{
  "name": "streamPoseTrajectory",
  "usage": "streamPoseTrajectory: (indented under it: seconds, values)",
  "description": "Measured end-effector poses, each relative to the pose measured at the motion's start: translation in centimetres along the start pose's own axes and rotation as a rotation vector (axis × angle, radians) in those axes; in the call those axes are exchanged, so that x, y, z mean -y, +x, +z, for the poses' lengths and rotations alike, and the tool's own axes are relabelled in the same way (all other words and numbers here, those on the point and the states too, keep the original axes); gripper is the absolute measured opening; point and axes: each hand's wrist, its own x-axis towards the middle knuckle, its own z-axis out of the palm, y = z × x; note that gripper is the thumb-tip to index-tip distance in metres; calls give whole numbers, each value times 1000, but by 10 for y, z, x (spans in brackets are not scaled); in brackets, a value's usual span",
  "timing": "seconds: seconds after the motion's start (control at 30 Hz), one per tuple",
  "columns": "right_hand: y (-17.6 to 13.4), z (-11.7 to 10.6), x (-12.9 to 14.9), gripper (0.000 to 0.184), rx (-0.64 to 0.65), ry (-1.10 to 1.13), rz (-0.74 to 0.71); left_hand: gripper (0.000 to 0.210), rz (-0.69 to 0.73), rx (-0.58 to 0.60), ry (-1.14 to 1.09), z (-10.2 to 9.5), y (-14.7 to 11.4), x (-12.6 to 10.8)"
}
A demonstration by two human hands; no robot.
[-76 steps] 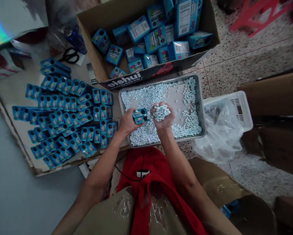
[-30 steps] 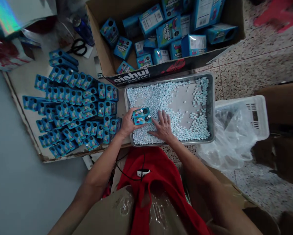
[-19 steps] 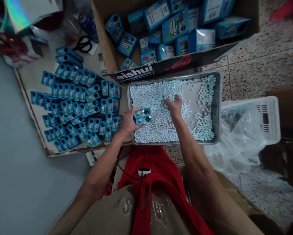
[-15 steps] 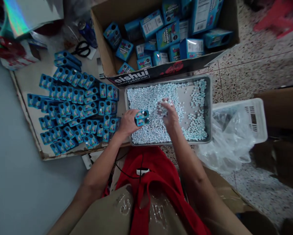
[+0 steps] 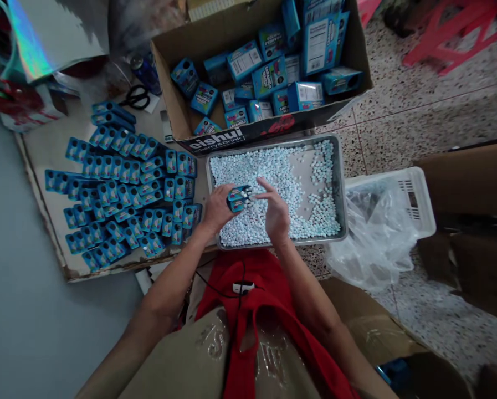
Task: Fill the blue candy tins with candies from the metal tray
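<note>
My left hand (image 5: 218, 209) grips two small blue candy boxes (image 5: 237, 205) side by side, their round openings facing right, over the tray. Small pale-blue and white candies (image 5: 248, 196) cluster at those openings. My right hand (image 5: 276, 213) is cupped just right of the boxes, two fingers reaching toward them and the others curled. It appears to hold candies, though the palm is mostly hidden. Beneath both hands lies a metal tray (image 5: 343, 194) with a layer of loose candies (image 5: 256, 166), thinner toward its right side.
Rows of small blue boxes (image 5: 119, 166) cover the table (image 5: 36, 144) at left. Behind the tray stands a cardboard carton (image 5: 171, 105) of larger blue boxes (image 5: 269, 77). Scissors (image 5: 135, 97) lie at the back. A white plastic crate (image 5: 425, 205) with clear bags (image 5: 368, 238) is at right.
My right hand has moved left and down, from over the candies to the boxes' openings. More candies show at the openings. My left hand keeps its hold, and the view has shifted slightly.
</note>
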Motion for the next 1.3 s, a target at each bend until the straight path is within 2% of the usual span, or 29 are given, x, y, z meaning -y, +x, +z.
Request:
streamPoseTrajectory:
  seconds: [0.1, 0.2, 0.27, 0.37, 0.43, 0.5, 0.53, 0.6, 0.67, 0.73, 0.87, 1.03, 1.07, 1.13, 1.23, 1.27, 1.3]
  values:
    - [4, -40, -18, 38, -126, -342, 56, 79, -12, 5, -183, 8, 0, 11]
    - [23, -72, -37, 32, -89, -631, 93, 88, 5, 50, -330, 13, 0, 19]
    - [44, -79, -48, 32, -48, -746, 59, 94, 8, 67, -369, 13, -1, 22]
    - [80, -67, -65, 40, 110, -1023, -43, 94, 9, 93, -416, 11, -4, 28]
    - [97, -48, -77, 55, 201, -1168, -87, 92, 2, 97, -420, 9, -7, 32]
    - [102, -27, -86, 68, 232, -1229, -70, 92, -3, 90, -407, 7, -11, 36]
    - [100, -18, -90, 68, 233, -1213, -33, 91, -4, 87, -395, 6, -13, 37]
    - [90, -8, -92, 56, 205, -1036, 105, 89, -7, 83, -361, 4, -19, 39]
    - [78, -7, -88, 42, 146, -791, 251, 86, -18, 75, -319, 2, -23, 40]
    - [69, -13, -79, 42, 78, -618, 342, 82, -35, 54, -263, 0, -26, 39]
    - [55, -17, -48, 46, 34, -424, 393, 71, -43, 42, -156, 0, -21, 29]
    - [29, 16, -10, 31, 68, 35, 298, 68, -11, 82, -97, 8, -8, 8]
    - [23, 22, -6, 28, 91, 53, 267, 66, -5, 84, -92, 9, -5, 5]
    - [11, 25, 1, 24, 184, -46, 199, 62, 3, 78, -87, 10, -3, 3]
    - [-6, 8, 2, 28, 324, -242, 119, 64, -11, 44, -108, 8, -3, 7]
    - [-11, -3, 0, 31, 289, -286, 127, 65, -16, 31, -127, 8, -4, 10]
    - [-15, -16, -3, 35, 200, -321, 159, 68, -15, 24, -155, 7, -5, 12]
